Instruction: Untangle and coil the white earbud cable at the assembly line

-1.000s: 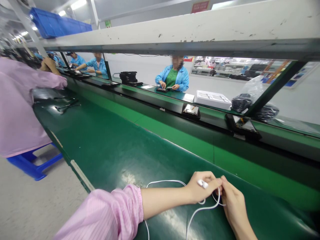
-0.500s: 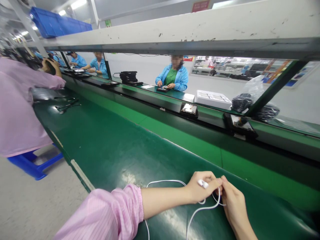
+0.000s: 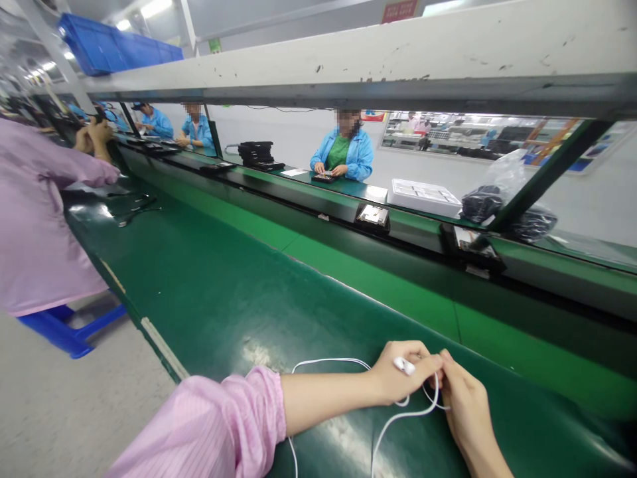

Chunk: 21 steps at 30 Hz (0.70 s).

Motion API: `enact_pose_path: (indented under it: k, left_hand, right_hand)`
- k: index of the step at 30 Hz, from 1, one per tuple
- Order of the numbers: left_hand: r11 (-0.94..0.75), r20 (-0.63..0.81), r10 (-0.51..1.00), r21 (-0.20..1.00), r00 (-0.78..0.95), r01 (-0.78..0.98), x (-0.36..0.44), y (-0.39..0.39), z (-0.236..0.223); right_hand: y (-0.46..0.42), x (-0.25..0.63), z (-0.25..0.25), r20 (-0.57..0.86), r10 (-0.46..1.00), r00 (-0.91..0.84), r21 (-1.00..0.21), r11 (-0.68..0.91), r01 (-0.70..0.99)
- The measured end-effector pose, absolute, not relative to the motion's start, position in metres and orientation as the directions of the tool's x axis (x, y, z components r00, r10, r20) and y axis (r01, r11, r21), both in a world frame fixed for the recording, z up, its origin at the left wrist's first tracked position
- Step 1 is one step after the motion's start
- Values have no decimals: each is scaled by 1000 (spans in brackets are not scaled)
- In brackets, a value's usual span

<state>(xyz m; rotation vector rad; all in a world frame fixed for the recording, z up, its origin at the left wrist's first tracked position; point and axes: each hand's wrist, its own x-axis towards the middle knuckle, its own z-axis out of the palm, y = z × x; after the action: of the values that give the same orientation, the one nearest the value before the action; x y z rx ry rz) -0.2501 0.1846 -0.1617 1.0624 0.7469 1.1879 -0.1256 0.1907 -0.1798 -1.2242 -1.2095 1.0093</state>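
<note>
My left hand (image 3: 401, 378) rests on the green bench (image 3: 209, 285) at the bottom of the view, fingers curled around a white earphone piece (image 3: 403, 365) and its white cable (image 3: 328, 362). My right hand (image 3: 460, 398) touches it fingertip to fingertip and pinches the same cable, which loops down between both hands and off the lower edge.
A green conveyor (image 3: 358, 265) runs behind the bench with black trays (image 3: 372, 216) on it. A person in pink (image 3: 34, 212) sits at the left by a blue stool (image 3: 70, 332). Workers in blue (image 3: 343, 154) sit across. A white tray (image 3: 423, 196) and bagged black items (image 3: 482, 199) lie beyond.
My hands and the cable have stayed still. The black trays on the conveyor have drifted left. The person in pink has shifted their raised hands.
</note>
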Motion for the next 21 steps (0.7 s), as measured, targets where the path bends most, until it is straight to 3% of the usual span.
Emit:
enact_pose_path:
  k: [21]
  left_hand:
    - [9,83,967,934,242,-356,-251,184,-162]
  right_hand:
    - [190,-127,-178,52,986,156,-998,45,50]
